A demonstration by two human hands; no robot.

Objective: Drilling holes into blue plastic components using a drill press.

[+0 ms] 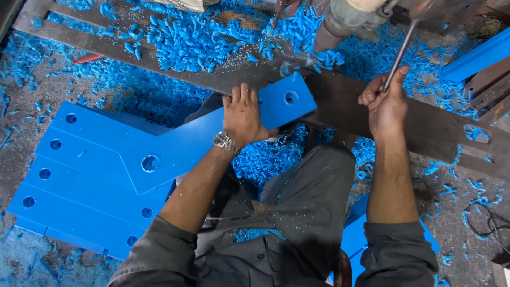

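Head view: left hand (243,114) spread flat on blue bar (212,138); right hand (387,106) grips lever (399,56), top cropped.

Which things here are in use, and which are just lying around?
In use:
left hand flat on the blue plate
right hand gripping the metal lever
drill head above the steel bar

Lying about:
stack of drilled blue plates
blue shavings
red spring

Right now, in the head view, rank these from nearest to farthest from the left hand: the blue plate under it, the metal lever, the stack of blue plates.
1. Blue plate: directly under the left hand, touching.
2. Stack of blue plates: lower left.
3. Metal lever: far right, in the right hand.
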